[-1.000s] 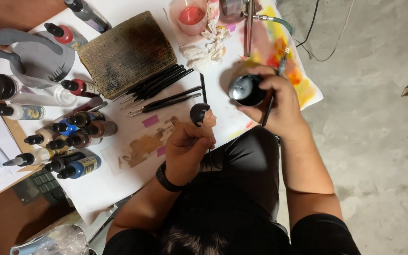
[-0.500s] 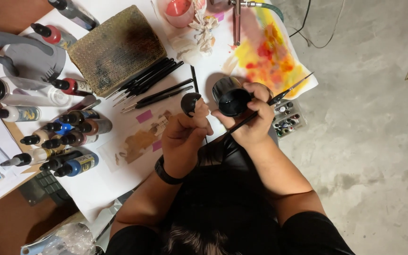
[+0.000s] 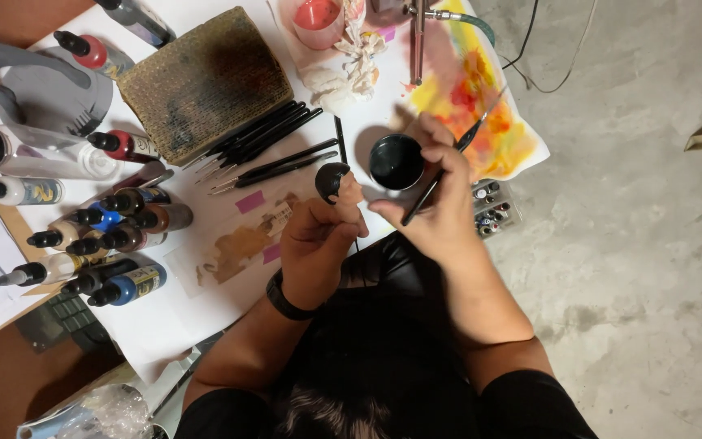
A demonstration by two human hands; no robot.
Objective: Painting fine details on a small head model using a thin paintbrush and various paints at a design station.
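My left hand [image 3: 314, 244], with a black band on its wrist, grips a small figure's head [image 3: 336, 183] that has dark hair and a pale face, held upright above the white table cover. My right hand [image 3: 442, 207] is close to its right, holding a small round black cup [image 3: 396, 161] and a thin brush [image 3: 448, 158] that slants up to the right. The cup's opening faces up, just beside the figure's head.
Several dropper paint bottles [image 3: 99, 236] stand at the left, with a row of black brushes [image 3: 262, 138] and a brown woven block [image 3: 201, 81] behind. A paint-stained sheet [image 3: 489, 122], an airbrush [image 3: 418, 32], a pink cup [image 3: 317, 18] and a small paint set [image 3: 489, 213] lie near the table's right edge.
My right hand has brought the black cup and brush leftward, off the stained sheet and next to the figure's head. My left hand has kept the head in about the same place.
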